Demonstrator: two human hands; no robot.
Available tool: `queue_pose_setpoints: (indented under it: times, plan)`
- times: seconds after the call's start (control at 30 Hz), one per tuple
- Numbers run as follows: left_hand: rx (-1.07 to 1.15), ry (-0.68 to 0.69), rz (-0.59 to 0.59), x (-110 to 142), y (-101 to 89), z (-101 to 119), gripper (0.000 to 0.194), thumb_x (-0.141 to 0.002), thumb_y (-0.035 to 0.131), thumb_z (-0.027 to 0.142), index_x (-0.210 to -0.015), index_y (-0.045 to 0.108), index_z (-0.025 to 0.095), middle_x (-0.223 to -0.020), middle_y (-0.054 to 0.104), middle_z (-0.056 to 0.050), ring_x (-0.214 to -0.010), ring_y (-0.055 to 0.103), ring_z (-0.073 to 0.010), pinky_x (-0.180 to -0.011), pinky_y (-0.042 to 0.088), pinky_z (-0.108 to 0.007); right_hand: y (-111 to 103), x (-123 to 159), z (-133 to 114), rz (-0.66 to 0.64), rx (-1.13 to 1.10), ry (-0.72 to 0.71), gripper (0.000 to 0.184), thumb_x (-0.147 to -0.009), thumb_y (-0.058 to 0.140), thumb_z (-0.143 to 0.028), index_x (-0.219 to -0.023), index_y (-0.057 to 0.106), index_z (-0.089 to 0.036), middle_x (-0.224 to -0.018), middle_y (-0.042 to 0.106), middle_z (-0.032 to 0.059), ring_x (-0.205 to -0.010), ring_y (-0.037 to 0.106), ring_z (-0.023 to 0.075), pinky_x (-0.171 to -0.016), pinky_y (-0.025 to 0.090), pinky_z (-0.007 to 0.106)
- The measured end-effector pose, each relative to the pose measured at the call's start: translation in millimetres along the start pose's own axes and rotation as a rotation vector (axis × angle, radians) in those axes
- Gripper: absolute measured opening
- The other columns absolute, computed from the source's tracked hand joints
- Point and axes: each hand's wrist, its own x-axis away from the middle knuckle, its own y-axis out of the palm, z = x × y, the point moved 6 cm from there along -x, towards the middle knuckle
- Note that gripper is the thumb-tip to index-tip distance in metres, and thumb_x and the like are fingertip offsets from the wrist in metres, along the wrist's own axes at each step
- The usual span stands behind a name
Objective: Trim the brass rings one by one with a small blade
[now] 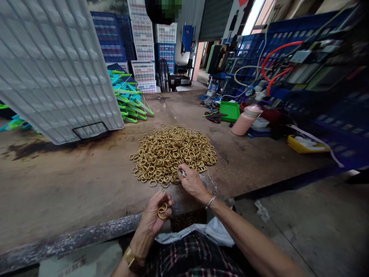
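A broad heap of brass-coloured rings (173,150) lies on the brown worktable (95,181). My left hand (157,209), with a gold watch (133,262) at its wrist, is palm up at the front edge, fingers curled round a few brass rings (163,209). At the near right side of the heap is my right hand (190,180), a silver bracelet (211,201) on its wrist. Its thumb and fingers pinch around a small pale or metallic thing (182,172), too small to name.
At left stands a large white ribbed crate (63,77), with green and turquoise hangers (129,96) behind it. A pink bottle (245,121), a green tray (230,111) and a yellow tray (305,145) stand at right. Stacked crates (143,50) and a fan (164,75) are farther back.
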Motion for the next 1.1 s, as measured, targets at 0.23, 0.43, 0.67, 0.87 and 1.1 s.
queue_pose_setpoints:
  times: [0.23, 0.43, 0.67, 0.87, 1.1]
  plan:
    - [-0.144, 0.148, 0.007, 0, 14.4, 6, 0.033, -0.063, 0.071, 0.032, -0.083, 0.049, 0.018, -0.059, 0.052, 0.005, -0.043, 0.044, -0.0038, -0.032, 0.023, -0.01, 2, 26, -16, -0.089, -0.438, 0.018, 0.013, -0.084, 0.041, -0.025, -0.077, 0.051, -0.019, -0.066, 0.049, -0.0033, -0.061, 0.046, 0.0105, -0.058, 0.036, 0.02]
    - [-0.288, 0.175, -0.005, 4, 14.4, 3, 0.035, -0.063, 0.07, 0.04, -0.08, 0.049, 0.017, -0.056, 0.049, 0.007, -0.036, 0.033, -0.0007, -0.031, 0.017, -0.01, 9, 35, -26, -0.183, -0.532, 0.046, 0.014, -0.082, 0.046, -0.03, -0.076, 0.052, -0.018, -0.064, 0.049, -0.0042, -0.061, 0.046, 0.01, -0.06, 0.036, 0.021]
    - [-0.439, 0.203, 0.025, 4, 10.7, 1, 0.037, -0.064, 0.066, 0.048, -0.073, 0.049, 0.017, -0.054, 0.048, 0.007, -0.035, 0.03, -0.0008, -0.031, 0.017, -0.012, 12, 33, -27, -0.184, -0.474, 0.146, 0.014, -0.077, 0.049, -0.027, -0.067, 0.053, -0.017, -0.06, 0.046, -0.0051, -0.059, 0.041, 0.009, -0.058, 0.032, 0.02]
    - [-0.472, 0.203, -0.025, 6, 10.9, -1, 0.035, -0.067, 0.064, 0.047, -0.071, 0.048, 0.017, -0.055, 0.046, 0.007, -0.036, 0.03, -0.0007, -0.031, 0.017, -0.012, 21, 35, -20, -0.242, -0.552, 0.178, 0.014, -0.079, 0.044, -0.025, -0.071, 0.052, -0.018, -0.061, 0.05, -0.0041, -0.058, 0.045, 0.0095, -0.056, 0.033, 0.02]
    - [-0.479, 0.222, -0.021, 7, 10.2, 1, 0.036, -0.068, 0.063, 0.049, -0.069, 0.046, 0.018, -0.052, 0.044, 0.008, -0.035, 0.029, -0.001, -0.031, 0.019, -0.013, 17, 44, -18, -0.214, -0.143, -0.014, 0.015, -0.082, 0.04, -0.018, -0.077, 0.055, -0.018, -0.067, 0.054, -0.0002, -0.061, 0.046, 0.0117, -0.058, 0.03, 0.022]
